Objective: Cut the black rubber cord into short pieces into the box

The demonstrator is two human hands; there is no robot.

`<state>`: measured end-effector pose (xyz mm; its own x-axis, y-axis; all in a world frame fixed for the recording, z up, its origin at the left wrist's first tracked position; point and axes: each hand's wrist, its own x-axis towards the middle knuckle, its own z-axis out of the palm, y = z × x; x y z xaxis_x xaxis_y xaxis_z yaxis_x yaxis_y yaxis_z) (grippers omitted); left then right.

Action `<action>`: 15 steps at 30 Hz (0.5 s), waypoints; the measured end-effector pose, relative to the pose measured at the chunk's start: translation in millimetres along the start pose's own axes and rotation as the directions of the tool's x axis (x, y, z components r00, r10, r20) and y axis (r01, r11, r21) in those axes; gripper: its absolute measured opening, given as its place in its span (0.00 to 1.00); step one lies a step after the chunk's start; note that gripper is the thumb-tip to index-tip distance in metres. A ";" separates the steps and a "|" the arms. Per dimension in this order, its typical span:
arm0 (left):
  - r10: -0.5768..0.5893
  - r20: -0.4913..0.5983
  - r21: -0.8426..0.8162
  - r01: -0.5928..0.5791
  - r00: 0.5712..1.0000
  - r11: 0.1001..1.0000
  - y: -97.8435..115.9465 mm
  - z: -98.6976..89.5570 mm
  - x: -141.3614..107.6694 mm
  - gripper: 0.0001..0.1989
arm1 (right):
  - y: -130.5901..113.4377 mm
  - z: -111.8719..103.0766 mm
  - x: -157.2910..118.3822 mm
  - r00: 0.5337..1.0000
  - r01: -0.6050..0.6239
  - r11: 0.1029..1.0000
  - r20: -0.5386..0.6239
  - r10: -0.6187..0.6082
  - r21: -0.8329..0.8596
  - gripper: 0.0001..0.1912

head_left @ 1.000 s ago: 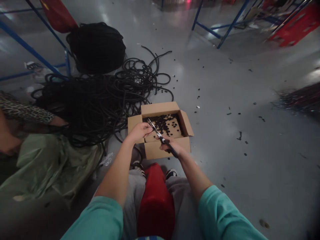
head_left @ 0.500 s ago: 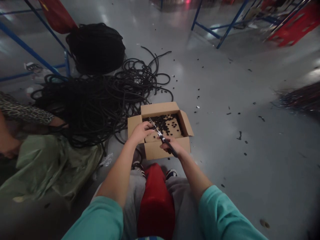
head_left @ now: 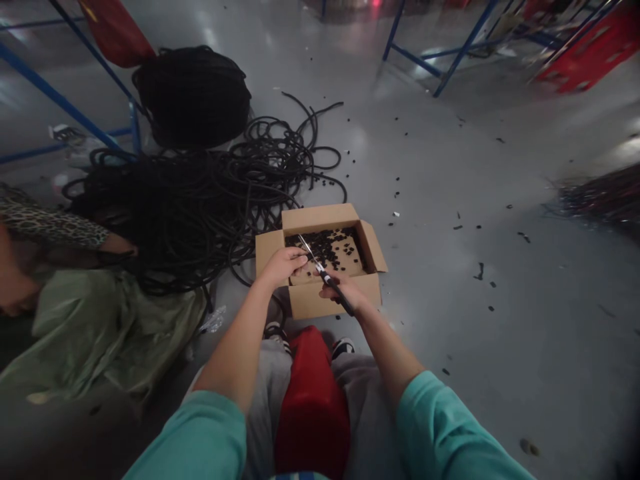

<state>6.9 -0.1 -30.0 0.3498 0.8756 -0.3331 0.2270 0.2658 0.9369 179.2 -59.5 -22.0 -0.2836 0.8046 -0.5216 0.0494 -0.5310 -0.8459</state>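
My right hand (head_left: 343,293) is closed round the black handles of a pair of scissors (head_left: 320,267), whose thin metal blades point away and to the left. Thumb and fingers together, my left hand (head_left: 286,265) pinches what looks like the end of a black cord (head_left: 309,255) by the blades; most of it is hidden by the fingers. Both hands are over an open cardboard box (head_left: 333,215). Many small black cut pieces (head_left: 327,248) lie scattered inside it.
Left of the box spreads a tangled heap of black cord (head_left: 200,193), with a big coil (head_left: 193,97) behind. At far left are another person's hand (head_left: 17,290) and a green sheet (head_left: 100,327). A red stool (head_left: 313,400) is between my legs. Small black scraps dot the floor.
My left fingers have drawn together and shifted slightly toward the blades, with a dark tip now showing between them. The scissors and box have hardly moved.
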 end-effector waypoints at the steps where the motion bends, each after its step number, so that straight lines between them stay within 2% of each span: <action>1: 0.002 0.001 -0.007 -0.002 1.000 1.000 0.5 -0.4 -0.3 0.08 | -0.1 0.3 -0.2 1.000 -0.003 1.000 -0.002 0.003 -0.004 0.29; 7: 0.013 0.006 -0.009 -0.013 1.000 1.000 1.9 -1.4 -0.8 0.12 | 3.8 2.0 2.0 0.999 -0.023 0.999 -0.033 0.024 0.046 0.30; 12: 0.005 -0.044 0.021 -0.004 0.999 1.000 -2.2 -0.6 1.9 0.13 | 11.1 0.6 6.4 0.997 -0.030 0.997 -0.070 0.035 0.073 0.29; 15: 0.008 -0.103 -0.032 -0.011 0.995 0.999 -2.5 0.6 2.3 0.12 | 13.3 -1.0 7.7 0.992 -0.032 0.995 -0.118 0.043 0.094 0.29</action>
<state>7.7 1.1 -33.2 0.2559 0.9146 -0.3131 0.1943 0.2686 0.9435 178.6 -60.1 -37.4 -0.1665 0.8069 -0.5668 -0.0315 -0.5788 -0.8148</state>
